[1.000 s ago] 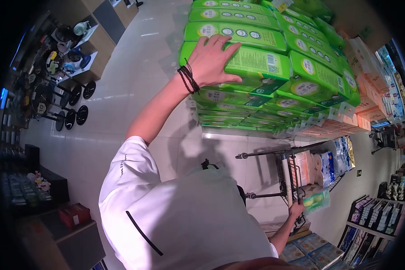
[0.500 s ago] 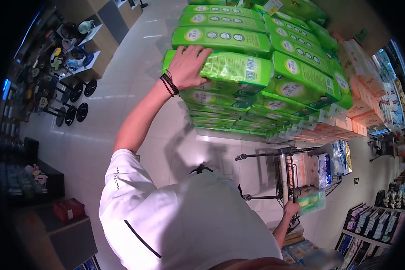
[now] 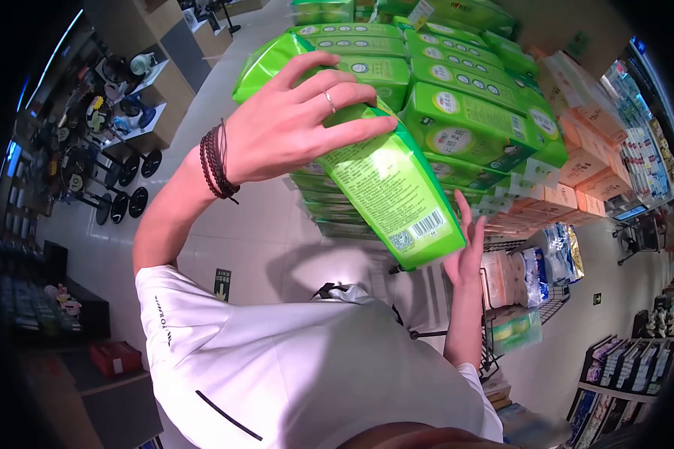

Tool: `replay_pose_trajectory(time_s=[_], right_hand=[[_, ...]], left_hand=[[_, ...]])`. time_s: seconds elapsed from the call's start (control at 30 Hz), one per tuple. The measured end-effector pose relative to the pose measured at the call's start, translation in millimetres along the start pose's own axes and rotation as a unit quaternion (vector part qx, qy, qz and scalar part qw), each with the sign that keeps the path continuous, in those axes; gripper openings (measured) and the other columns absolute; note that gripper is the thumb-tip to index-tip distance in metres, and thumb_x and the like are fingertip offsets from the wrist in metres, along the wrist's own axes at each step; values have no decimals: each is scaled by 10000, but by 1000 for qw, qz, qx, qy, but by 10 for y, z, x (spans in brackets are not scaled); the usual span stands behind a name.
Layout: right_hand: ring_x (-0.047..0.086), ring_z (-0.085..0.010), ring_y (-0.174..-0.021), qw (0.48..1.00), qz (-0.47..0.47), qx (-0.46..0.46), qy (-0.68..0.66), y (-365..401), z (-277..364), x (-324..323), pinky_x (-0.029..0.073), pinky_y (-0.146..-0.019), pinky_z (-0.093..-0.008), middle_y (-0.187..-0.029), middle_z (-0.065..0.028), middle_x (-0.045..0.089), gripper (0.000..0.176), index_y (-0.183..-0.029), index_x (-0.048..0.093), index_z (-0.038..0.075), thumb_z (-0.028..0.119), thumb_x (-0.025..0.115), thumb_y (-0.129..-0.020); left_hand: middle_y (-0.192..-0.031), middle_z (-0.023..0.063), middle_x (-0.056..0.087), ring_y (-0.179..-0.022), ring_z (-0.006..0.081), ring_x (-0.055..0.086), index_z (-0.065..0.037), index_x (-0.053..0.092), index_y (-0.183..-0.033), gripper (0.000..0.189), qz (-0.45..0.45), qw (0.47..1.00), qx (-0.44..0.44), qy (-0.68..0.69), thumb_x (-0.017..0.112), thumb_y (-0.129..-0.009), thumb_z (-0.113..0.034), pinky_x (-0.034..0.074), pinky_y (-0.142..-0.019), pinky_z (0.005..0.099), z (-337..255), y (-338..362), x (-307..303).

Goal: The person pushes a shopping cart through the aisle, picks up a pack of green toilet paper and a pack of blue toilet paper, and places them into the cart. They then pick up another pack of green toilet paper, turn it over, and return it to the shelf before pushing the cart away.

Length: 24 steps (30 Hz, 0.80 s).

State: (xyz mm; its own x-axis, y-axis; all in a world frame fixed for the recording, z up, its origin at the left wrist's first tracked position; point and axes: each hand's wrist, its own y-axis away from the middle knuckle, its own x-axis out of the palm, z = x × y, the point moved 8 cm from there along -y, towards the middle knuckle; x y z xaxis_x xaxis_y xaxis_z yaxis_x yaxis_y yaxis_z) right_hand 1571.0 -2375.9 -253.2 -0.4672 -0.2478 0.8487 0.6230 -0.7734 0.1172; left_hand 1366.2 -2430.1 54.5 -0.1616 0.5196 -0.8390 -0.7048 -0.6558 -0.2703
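My left hand (image 3: 296,123) is closed over the top of a green tissue pack (image 3: 393,198), fingers wrapped across its upper side. The pack is tilted, clear of the stack, with its barcode end hanging down to the right. Beside that lower end is my right hand (image 3: 468,243), open, its fingers stretched upward. Whether its palm presses on the pack is hard to make out. Behind the held pack rises a stack of similar green tissue packs (image 3: 464,142), partly hidden by it.
A shopping cart (image 3: 554,303) with several packages inside stands at my right. Orange packs (image 3: 577,198) are stacked beyond the green ones. Fans (image 3: 79,179) stand on the left, and a shelf of boxed goods (image 3: 618,370) is at lower right.
The left hand has lifted the green pack off the stack and brought it nearer to me, tilting it. My right hand has let go of the cart handle and moved up beside the pack.
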Motion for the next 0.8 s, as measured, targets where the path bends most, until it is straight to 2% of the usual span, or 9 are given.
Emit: replay_pose_trajectory(time_s=[0.07,0.23,0.27,0.37,0.43,0.5,0.53,0.67,0.8], right_hand=[[376,-329,-1474,982,107,79,-135,-192,-126,358,404,-1162,-509,-1635,-166,320,867,-1623,204,91,631,493,-1010],[436,-327,-1439,947,199,153,-202,-457,-457,698,396,-1171,-504,-1584,-167,414,807,-1595,304,85,618,488,-1016],[445,-326,-1432,944,204,152,-210,-488,-560,648,399,-1170,-500,-1575,-166,428,798,-1590,318,85,615,488,-1017],[481,-326,-1405,942,195,145,-230,-528,-765,593,408,-1166,-488,-1539,-161,480,755,-1569,369,83,594,488,-1026],[524,-325,-1368,958,164,140,-191,-578,-695,785,417,-1160,-476,-1494,-152,538,689,-1540,427,77,553,482,-1045],[507,-290,-1384,959,180,159,-151,-766,-884,582,414,-1162,-441,-1523,-135,509,655,-1552,404,75,516,453,-1070],[499,-272,-1392,958,186,176,-128,-825,-943,477,413,-1163,-423,-1538,-126,495,638,-1558,393,74,497,439,-1083],[425,-207,-1434,988,90,113,63,-1029,-977,289,368,-1181,-372,-1601,-85,400,624,-1599,313,88,460,401,-1106],[420,-191,-1431,986,127,81,76,-1116,-1023,380,379,-1166,-363,-1612,-62,376,621,-1620,275,124,454,400,-1108]], left_hand=[[-1216,31,626,-1139,233,625,-263,664,-1321,585,-10,998,29,46,680,-782,-37,429,-1144,487,-118,-212,-70],[-1383,24,604,-1281,247,572,-314,672,-1314,579,-10,994,-8,111,677,-806,-38,366,-1203,521,-236,-284,-22],[-1513,93,522,-1399,291,492,-239,646,-1364,551,3,992,-30,126,670,-854,-33,320,-1223,511,-227,-172,67],[-1586,182,394,-1487,329,366,-135,442,-1546,654,-174,849,-288,408,660,-935,-216,249,-1240,509,-245,456,551],[-1648,218,262,-1531,331,269,-36,244,-1619,840,-296,519,-413,687,592,-984,-461,230,-1237,477,-633,711,1093],[-1666,194,213,-1551,276,200,-17,118,-1637,938,-253,532,-395,705,531,-991,-557,235,-1234,436,-1038,749,1369],[-1623,180,305,-1506,261,299,-11,166,-1627,879,-282,524,-403,696,556,-1001,-490,275,-1213,392,-1126,788,1438],[-1470,128,504,-1317,200,500,1,276,-1576,746,-281,360,-454,765,583,-1006,-370,369,-1136,347,-1282,1028,1791],[-1439,119,532,-1277,186,519,10,360,-1535,680,-297,367,-462,751,576,-997,-345,398,-1096,333,-1249,1158,1911]])
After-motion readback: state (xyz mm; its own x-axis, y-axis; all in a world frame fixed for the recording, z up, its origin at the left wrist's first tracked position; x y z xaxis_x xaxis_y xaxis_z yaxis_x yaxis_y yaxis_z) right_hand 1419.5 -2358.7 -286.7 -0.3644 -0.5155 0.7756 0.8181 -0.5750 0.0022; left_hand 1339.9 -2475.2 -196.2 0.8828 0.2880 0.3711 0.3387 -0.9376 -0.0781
